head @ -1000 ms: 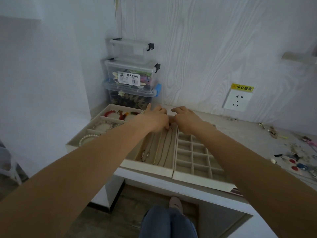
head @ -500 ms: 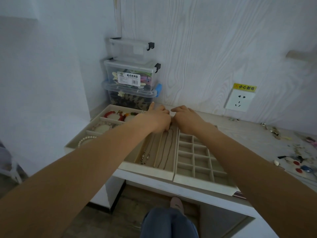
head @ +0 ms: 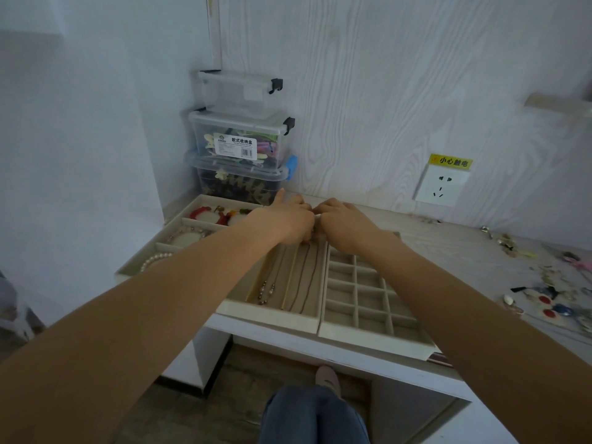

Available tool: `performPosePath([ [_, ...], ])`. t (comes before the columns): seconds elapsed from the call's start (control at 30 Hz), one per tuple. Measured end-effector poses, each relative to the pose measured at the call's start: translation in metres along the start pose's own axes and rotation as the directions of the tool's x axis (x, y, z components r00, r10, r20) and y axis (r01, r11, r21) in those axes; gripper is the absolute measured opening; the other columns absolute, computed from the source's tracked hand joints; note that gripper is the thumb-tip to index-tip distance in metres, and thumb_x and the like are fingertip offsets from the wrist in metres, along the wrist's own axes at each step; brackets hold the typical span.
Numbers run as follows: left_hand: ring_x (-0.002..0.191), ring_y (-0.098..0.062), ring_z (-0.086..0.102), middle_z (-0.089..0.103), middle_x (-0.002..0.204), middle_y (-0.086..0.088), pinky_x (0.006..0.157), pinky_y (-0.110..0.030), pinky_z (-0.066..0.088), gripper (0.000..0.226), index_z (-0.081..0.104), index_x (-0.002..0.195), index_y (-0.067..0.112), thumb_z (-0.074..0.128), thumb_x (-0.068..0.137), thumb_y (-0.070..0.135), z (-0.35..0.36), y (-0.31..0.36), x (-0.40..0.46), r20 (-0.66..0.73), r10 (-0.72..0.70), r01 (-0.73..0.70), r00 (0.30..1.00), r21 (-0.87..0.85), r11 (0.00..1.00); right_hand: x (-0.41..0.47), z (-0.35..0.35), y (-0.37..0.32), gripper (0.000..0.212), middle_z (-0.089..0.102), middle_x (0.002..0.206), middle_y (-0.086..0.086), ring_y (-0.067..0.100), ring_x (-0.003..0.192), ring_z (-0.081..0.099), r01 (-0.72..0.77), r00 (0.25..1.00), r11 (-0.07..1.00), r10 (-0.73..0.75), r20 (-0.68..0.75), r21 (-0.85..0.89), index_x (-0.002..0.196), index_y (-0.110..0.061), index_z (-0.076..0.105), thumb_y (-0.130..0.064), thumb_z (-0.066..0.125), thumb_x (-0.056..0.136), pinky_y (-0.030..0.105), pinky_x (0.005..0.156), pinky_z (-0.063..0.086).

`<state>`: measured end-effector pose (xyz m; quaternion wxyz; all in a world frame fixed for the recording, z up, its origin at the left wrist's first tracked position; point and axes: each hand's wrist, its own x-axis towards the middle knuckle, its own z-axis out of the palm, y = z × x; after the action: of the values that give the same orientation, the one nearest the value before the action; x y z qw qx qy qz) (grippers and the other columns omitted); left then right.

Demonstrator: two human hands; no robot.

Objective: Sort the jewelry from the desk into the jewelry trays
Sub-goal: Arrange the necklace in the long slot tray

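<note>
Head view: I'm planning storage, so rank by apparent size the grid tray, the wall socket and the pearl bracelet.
1. Grid tray, clearly the largest.
2. Wall socket.
3. Pearl bracelet, though the left arm hides part of it, so its rank against the socket is unsure.

Fingertips [head: 312,233] hidden — grasp unclear.

head view, looking down, desk [head: 448,251] close

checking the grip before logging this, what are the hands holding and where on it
Cannot be told: the left hand and right hand meet with curled fingers over the far end of the beige necklace tray; anything pinched is hidden.
</note>
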<state>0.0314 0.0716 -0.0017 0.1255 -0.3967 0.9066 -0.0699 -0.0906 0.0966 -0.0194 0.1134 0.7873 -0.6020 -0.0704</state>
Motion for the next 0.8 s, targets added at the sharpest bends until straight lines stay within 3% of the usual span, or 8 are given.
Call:
performPosePath([
  [0.3, 0.136, -0.025, 0.02, 0.037, 0.142, -0.005, 0.115, -0.055, 0.002, 0.033, 0.054, 0.126, 0.015, 0.044, 0.095, 0.013, -0.001, -0.001, 0.001, 0.016, 0.016, -0.015, 1.0, -0.017, 1.0, 0.008, 0.006, 0.001, 0.035, 0.044, 0.141, 0.003, 0.02, 0.132, 0.033, -0.012, 0.999, 0.991, 0.006, -0.048, -0.133, 0.128, -0.014, 0.052, -0.016, 0.047, 0.094, 0.034, 0.104, 0.031],
  [0.63, 0.134, -0.026, 0.025, 0.039, 0.142, -0.007, 0.115, -0.052, 0.012, 0.037, 0.053, 0.129, 0.013, 0.041, 0.094, 0.011, -0.003, -0.002, 0.003, -0.052, 0.023, -0.025, 0.998, -0.05, 0.998, 0.008, 0.004, 0.008, 0.038, 0.039, 0.144, 0.004, 0.022, 0.131, 0.031, -0.034, 0.999, 0.999, 0.033, 0.024, 0.012, 0.131, -0.017, 0.053, -0.011, 0.046, 0.094, 0.036, 0.104, 0.035],
  [0.8, 0.137, -0.023, 0.021, 0.037, 0.144, -0.003, 0.116, -0.05, 0.011, 0.048, 0.056, 0.126, 0.03, 0.042, 0.091, 0.0, 0.0, -0.008, -0.003, -0.047, 0.049, -0.052, 0.998, -0.069, 0.996, 0.01, 0.008, 0.007, 0.042, 0.032, 0.148, 0.004, 0.024, 0.134, 0.027, -0.047, 0.997, 0.999, 0.047, 0.063, 0.008, 0.134, -0.02, 0.05, -0.009, 0.045, 0.094, 0.038, 0.104, 0.035],
])
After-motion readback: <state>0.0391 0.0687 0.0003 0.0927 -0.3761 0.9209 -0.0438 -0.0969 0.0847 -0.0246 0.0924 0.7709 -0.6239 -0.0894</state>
